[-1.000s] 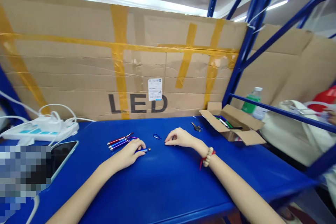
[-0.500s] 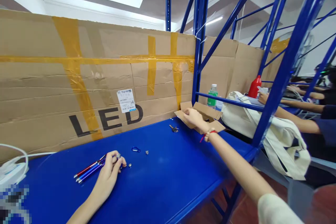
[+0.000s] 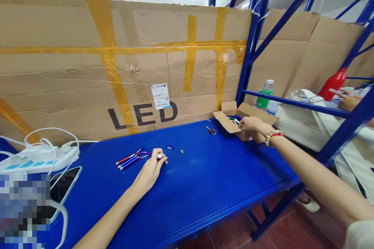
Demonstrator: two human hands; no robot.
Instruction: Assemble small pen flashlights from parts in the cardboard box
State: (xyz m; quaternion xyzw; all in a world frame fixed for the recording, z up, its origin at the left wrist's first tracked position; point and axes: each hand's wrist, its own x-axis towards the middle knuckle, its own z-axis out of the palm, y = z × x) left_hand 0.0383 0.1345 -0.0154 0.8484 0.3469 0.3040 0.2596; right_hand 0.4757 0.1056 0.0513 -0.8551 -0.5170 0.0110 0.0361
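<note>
My left hand (image 3: 152, 166) rests on the blue table, fingers curled around a small tube with a round silver end (image 3: 159, 156). Most of that tube is hidden in the palm. By its fingertips lies a tiny metal piece (image 3: 166, 162). Left of the hand are slim metal tubes, one red (image 3: 128, 156) and others blue-purple (image 3: 133, 161), with clips at their ends. My right hand (image 3: 253, 124) reaches into an open cardboard box (image 3: 244, 135), fingers bent together among coloured slim items (image 3: 233, 118). What its fingertips hold, if anything, cannot be made out.
A blue carabiner (image 3: 170, 147), small metal bits (image 3: 181, 151) and a key (image 3: 211, 130) lie mid-table. A power strip (image 3: 37, 157) with cables and a phone (image 3: 66, 188) are at the left. A blue rack post (image 3: 248, 58) rises behind the box; another person's hand (image 3: 350, 103) is at right.
The view has turned left and down. My right hand has shifted from the box's left flap to farther inside over its contents. The left hand still grips the tube, its silver end now facing up.
</note>
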